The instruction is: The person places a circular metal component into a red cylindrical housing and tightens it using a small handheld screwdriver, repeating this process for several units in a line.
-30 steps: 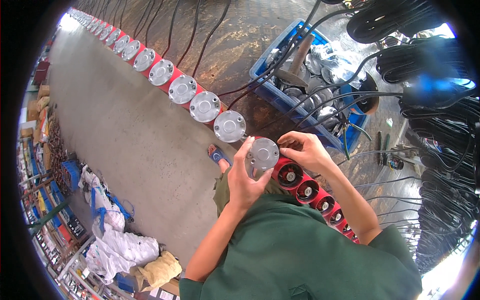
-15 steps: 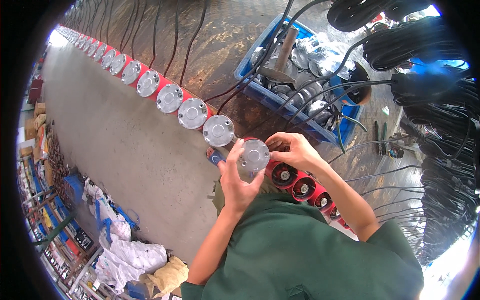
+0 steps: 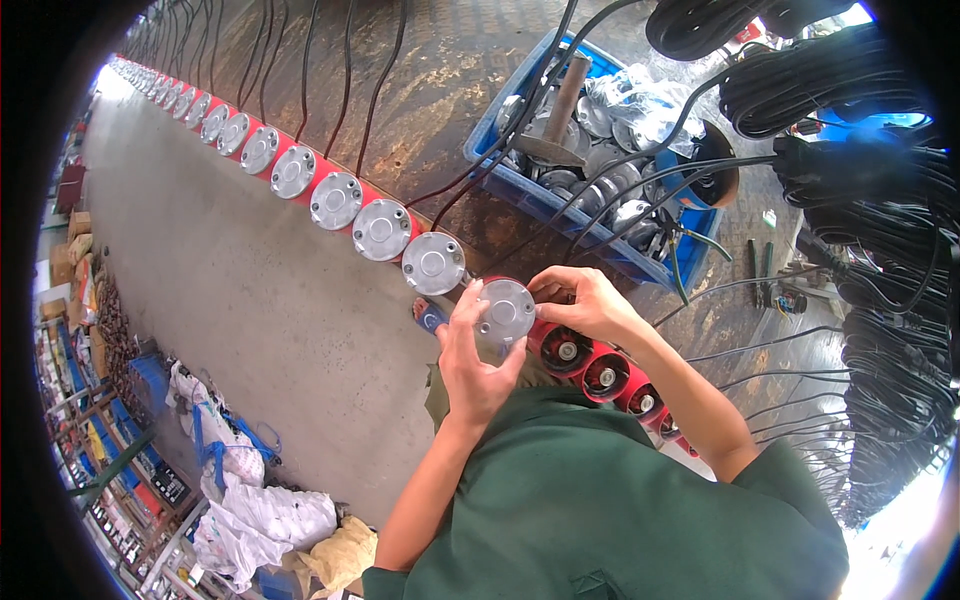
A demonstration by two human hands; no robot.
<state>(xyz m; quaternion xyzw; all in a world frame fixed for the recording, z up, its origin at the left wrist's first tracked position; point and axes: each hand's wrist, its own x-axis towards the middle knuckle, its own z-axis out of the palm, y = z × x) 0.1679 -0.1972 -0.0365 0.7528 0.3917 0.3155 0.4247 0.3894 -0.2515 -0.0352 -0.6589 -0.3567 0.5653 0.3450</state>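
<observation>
A round silver metal end cap (image 3: pixel 506 310) sits over the end of a red cylindrical motor housing, close in front of my body. Thumb and fingers of my left hand (image 3: pixel 472 365) curve round the cap's left and lower edge and grip it. From the other side, my right hand (image 3: pixel 588 302) has its bent fingertips and thumb pressed at the cap's right edge. Whether anything small is pinched there is hidden. Just right of the hands, open red housings (image 3: pixel 566 351) show their dark insides and round shaft ends. To the left, a capped housing (image 3: pixel 434 262) stands nearest the one I hold.
A long row of capped red housings (image 3: pixel 336 201) runs along the worn workbench (image 3: pixel 440 90) edge. On the bench, a blue crate (image 3: pixel 560 210) holds metal caps and a hammer (image 3: pixel 560 120). Pliers (image 3: pixel 678 262) hang at its corner. Black cable bundles (image 3: pixel 800 90) crowd the right.
Both hands keep their hold on the end cap. The whole scene has shifted slightly left in view; nothing is let go or newly taken.
</observation>
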